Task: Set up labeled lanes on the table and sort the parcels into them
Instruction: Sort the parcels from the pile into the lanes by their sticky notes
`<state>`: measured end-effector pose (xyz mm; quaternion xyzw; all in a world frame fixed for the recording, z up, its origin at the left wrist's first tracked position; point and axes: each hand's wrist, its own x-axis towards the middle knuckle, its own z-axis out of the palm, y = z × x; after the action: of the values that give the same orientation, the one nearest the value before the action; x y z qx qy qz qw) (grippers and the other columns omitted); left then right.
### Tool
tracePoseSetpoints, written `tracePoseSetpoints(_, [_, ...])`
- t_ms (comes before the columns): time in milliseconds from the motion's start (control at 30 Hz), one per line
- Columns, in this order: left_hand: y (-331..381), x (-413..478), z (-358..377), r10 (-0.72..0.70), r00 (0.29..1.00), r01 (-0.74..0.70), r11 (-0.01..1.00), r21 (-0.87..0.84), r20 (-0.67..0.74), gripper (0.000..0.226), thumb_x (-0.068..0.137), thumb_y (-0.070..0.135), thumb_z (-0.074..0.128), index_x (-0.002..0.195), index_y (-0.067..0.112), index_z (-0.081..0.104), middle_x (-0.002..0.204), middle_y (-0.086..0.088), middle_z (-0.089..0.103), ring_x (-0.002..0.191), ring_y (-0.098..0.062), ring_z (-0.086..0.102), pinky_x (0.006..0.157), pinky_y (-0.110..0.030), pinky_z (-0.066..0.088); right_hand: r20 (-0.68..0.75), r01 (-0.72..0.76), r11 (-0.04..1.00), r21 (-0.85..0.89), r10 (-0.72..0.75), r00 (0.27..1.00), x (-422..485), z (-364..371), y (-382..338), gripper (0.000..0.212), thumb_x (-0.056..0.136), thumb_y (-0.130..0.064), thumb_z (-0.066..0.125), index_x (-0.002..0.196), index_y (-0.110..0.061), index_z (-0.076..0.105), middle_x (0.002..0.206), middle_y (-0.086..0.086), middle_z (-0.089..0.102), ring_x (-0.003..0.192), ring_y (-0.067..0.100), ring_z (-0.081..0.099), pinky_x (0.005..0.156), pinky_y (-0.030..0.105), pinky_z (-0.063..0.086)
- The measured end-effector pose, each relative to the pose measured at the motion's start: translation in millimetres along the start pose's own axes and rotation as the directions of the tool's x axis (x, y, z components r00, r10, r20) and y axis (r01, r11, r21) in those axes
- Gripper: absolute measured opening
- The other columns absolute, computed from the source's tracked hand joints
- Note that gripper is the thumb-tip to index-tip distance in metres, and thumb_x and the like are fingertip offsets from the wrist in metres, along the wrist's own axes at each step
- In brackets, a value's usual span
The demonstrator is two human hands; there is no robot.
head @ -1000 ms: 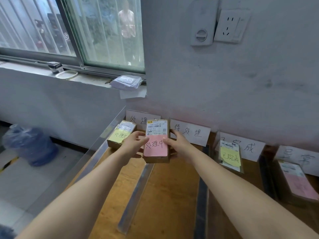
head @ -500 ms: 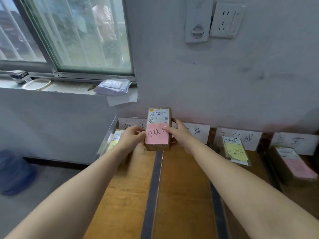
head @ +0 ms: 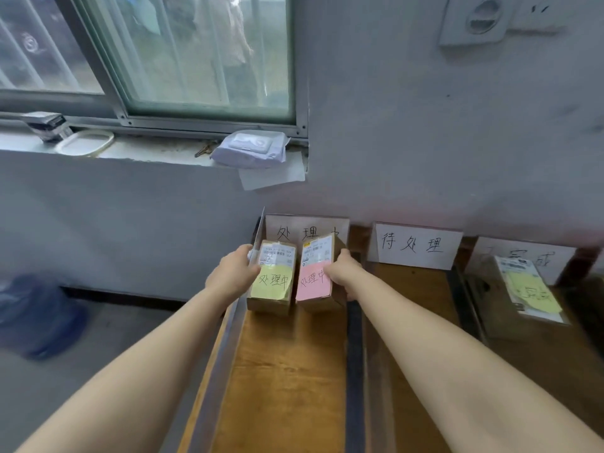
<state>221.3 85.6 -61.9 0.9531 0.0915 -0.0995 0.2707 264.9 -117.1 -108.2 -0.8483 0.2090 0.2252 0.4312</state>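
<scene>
The wooden surface (head: 294, 371) fills the lower middle of the frame. A dark strip (head: 354, 354) cuts it into lanes, and its left side ends at a metal rim (head: 228, 338) with floor beyond. That drop looks to me like the main worry.

Against the wall, at the head of the leftmost lane, stands the lane sign (head: 307, 228). Two parcels sit just below it, centre frame. The yellow-note parcel (head: 273, 276) lies flat, hard against the rim. The pink-note parcel (head: 315, 276) is beside it, touching or nearly so, and is tilted with its right side lifted off the wood.

The left hand (head: 233, 273) holds the yellow one by its left side, thumb on top, reaching in from over the rim. The right hand (head: 343, 273) has its fingers curled round the pink one's right edge.

If the pink box is pressed flat and shoved left to fit, it could nudge its neighbour over the rim once the left hand lets go. Pulled the other way, it could settle across the strip, half in the wrong lane. The yellow note (head: 271, 284) curls at its lower corner, so a sliding thumb might peel it off.
</scene>
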Motion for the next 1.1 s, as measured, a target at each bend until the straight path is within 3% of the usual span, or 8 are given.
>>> tracePoseSetpoints(133, [-9.1, 3.9, 3.2, 0.018, 1.000, -0.018, 1.000, -0.005, 0.017, 0.046, 0.099, 0.022, 0.040, 0.144, 0.024, 0.033, 0.124, -0.006, 0.060, 0.099, -0.022, 0.057, 0.078, -0.040, 0.049, -0.010, -0.022, 0.997, 0.079, 0.023, 1.000, 17.8, 14.8, 13.3, 0.044, 0.101, -0.017, 0.042, 0.144, -0.018, 0.029, 0.124, 0.012, 0.060, 0.098, 0.026, 0.066, 0.057, 0.032, 0.054])
tracePoseSetpoints(200, [-11.0, 5.6, 4.2, 0.035, 0.999, -0.035, 0.999, -0.018, 0.023, 0.045, 0.099, 0.020, 0.041, 0.143, 0.023, 0.033, 0.121, -0.007, 0.062, 0.092, -0.020, 0.058, 0.076, -0.041, 0.052, -0.031, 0.002, 0.999, 0.046, -0.001, 1.000, 27.0, 22.1, 19.5, 0.034, 0.100, -0.019, 0.043, 0.135, -0.018, 0.042, 0.118, 0.009, 0.062, 0.093, 0.024, 0.067, 0.067, 0.035, 0.060])
tracePoseSetpoints(300, [-12.0, 8.1, 6.0, 0.057, 0.998, -0.056, 0.998, -0.030, 0.033, 0.045, 0.100, 0.019, 0.042, 0.143, 0.023, 0.032, 0.125, -0.009, 0.060, 0.095, -0.019, 0.060, 0.077, -0.041, 0.056, -0.055, 0.033, 0.999, -0.041, -0.036, 0.998, 32.0, 28.2, 22.3, 0.031, 0.099, -0.019, 0.044, 0.129, -0.018, 0.044, 0.120, 0.008, 0.061, 0.099, 0.025, 0.064, 0.083, 0.040, 0.058])
tracePoseSetpoints(400, [-12.0, 10.4, 6.3, 0.058, 0.997, -0.057, 0.998, -0.033, 0.047, 0.044, 0.099, 0.018, 0.043, 0.141, 0.023, 0.032, 0.125, -0.010, 0.060, 0.100, -0.023, 0.062, 0.079, -0.044, 0.057, -0.058, 0.044, 0.994, -0.102, -0.050, 0.997, 24.8, 26.7, 18.9, 0.035, 0.098, -0.016, 0.047, 0.133, -0.014, 0.042, 0.124, 0.010, 0.058, 0.103, 0.025, 0.062, 0.080, 0.035, 0.056])
tracePoseSetpoints(567, [-8.2, 8.0, 3.0, 0.056, 0.998, -0.055, 0.998, -0.031, 0.042, 0.045, 0.099, 0.017, 0.044, 0.143, 0.017, 0.032, 0.129, -0.013, 0.058, 0.099, -0.024, 0.061, 0.076, -0.036, 0.053, -0.062, 0.079, 0.982, -0.170, -0.091, 0.994, 21.4, 23.5, 18.8, 0.032, 0.098, -0.021, 0.052, 0.129, -0.014, 0.043, 0.119, 0.008, 0.061, 0.089, 0.018, 0.063, 0.075, 0.029, 0.058])
tracePoseSetpoints(767, [-11.4, 5.9, 1.7, 0.055, 0.998, -0.051, 0.993, -0.105, 0.035, 0.047, 0.098, 0.021, 0.046, 0.144, 0.017, 0.033, 0.127, -0.013, 0.059, 0.106, -0.027, 0.060, 0.081, -0.046, 0.056, -0.068, 0.128, 0.949, -0.290, -0.153, 0.986, 9.2, 20.5, 17.3, 0.037, 0.096, -0.020, 0.052, 0.132, -0.016, 0.044, 0.121, 0.009, 0.060, 0.102, 0.025, 0.063, 0.083, 0.038, 0.057])
tracePoseSetpoints(933, [-12.7, 4.2, 4.9, 0.067, 0.997, -0.068, 0.997, -0.023, -0.029, 0.052, 0.095, 0.019, 0.050, 0.144, 0.019, 0.033, 0.138, -0.009, 0.048, 0.118, -0.024, 0.053, 0.085, -0.039, 0.049, -0.099, 0.225, 0.853, -0.472, -0.305, 0.947, -5.7, 7.4, 16.4, 0.039, 0.095, -0.022, 0.056, 0.131, -0.019, 0.045, 0.121, 0.007, 0.058, 0.100, 0.025, 0.062, 0.059, 0.026, 0.046])
tracePoseSetpoints(1100, [-0.9, -2.6, -4.3, 0.155, 0.983, -0.139, 0.979, 0.148, -0.101, 0.043, 0.095, 0.026, 0.050, 0.137, 0.022, 0.043, 0.134, -0.005, 0.049, 0.116, -0.023, 0.051, 0.084, -0.038, 0.047, -0.084, 0.308, 0.683, -0.662, -0.476, 0.875, -37.3, -9.9, 1.8, 0.038, 0.096, -0.025, 0.053, 0.132, -0.020, 0.045, 0.123, 0.007, 0.053, 0.110, 0.028, 0.054, 0.076, 0.037, 0.051])
